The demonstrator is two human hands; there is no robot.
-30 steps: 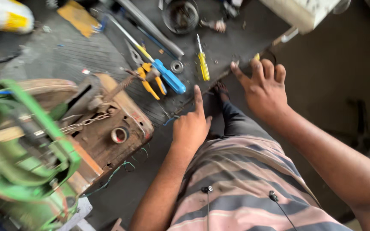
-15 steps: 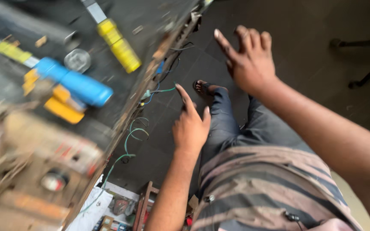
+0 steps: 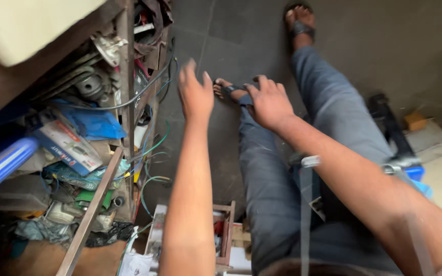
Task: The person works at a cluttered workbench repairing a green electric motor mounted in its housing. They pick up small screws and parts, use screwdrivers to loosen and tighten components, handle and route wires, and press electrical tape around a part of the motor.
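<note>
— So, how many hands do you have out, and what are they doing?

— Two, both yours. Your left hand (image 3: 195,94) is stretched forward just right of the metal shelf frame (image 3: 127,76), fingers loosely spread and grasping nothing. Your right hand (image 3: 269,102) sits further right of the frame, fingers relaxed and lying on the knee of your grey trousers (image 3: 277,168), also holding nothing.

— And what is stored in that frame?

— It is crammed. You have one printed cardboard box (image 3: 67,143) lying flat, one crumpled blue plastic bag (image 3: 95,125) just behind it, one grooved metal pulley (image 3: 89,86) above the bag, and one blue tube (image 3: 1,166) at the far left edge. Several loose wires (image 3: 152,148), black and green, spill out of the frame's right side toward your left hand; I cannot count them exactly.

— Anything beyond the frame?

— Two sandalled feet (image 3: 300,23) on the dark floor (image 3: 231,41), one well past your right hand, the other between your hands. One small wooden crate (image 3: 226,230) sits below the frame, beside your left forearm; its contents are too blurred to tell.
</note>
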